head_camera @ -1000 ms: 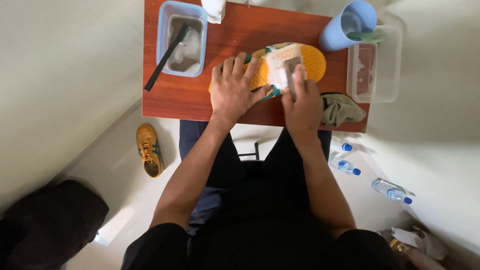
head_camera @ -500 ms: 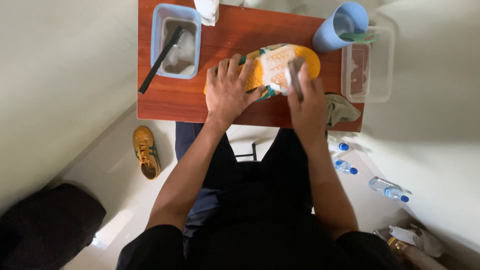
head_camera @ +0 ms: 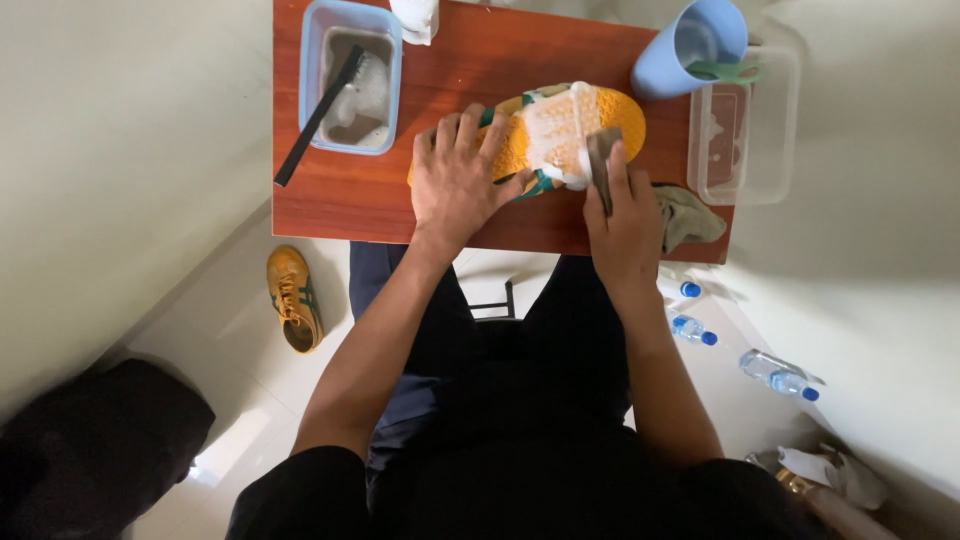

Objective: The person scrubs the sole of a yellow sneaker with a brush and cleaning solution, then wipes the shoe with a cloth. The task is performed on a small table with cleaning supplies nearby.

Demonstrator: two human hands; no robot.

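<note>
A yellow shoe with green trim (head_camera: pixel 560 125) lies sole-up on the small red-brown wooden table (head_camera: pixel 350 195), its sole covered in white foam. My left hand (head_camera: pixel 455 180) presses flat on the shoe's near end and holds it down. My right hand (head_camera: pixel 625 215) grips a small dark brush (head_camera: pixel 600 155) whose head rests on the foamy sole.
A blue tub (head_camera: pixel 350 75) with soapy water and a black brush (head_camera: pixel 320 115) stands at the back left. A blue cup (head_camera: pixel 690 45), a clear plastic container (head_camera: pixel 745 130) and a grey rag (head_camera: pixel 690 215) are at the right. The second yellow shoe (head_camera: pixel 292 298) and water bottles (head_camera: pixel 690 328) lie on the floor.
My right hand has slid the brush along the foamy sole, toward the shoe's right end. My left hand stays pressed on the shoe.
</note>
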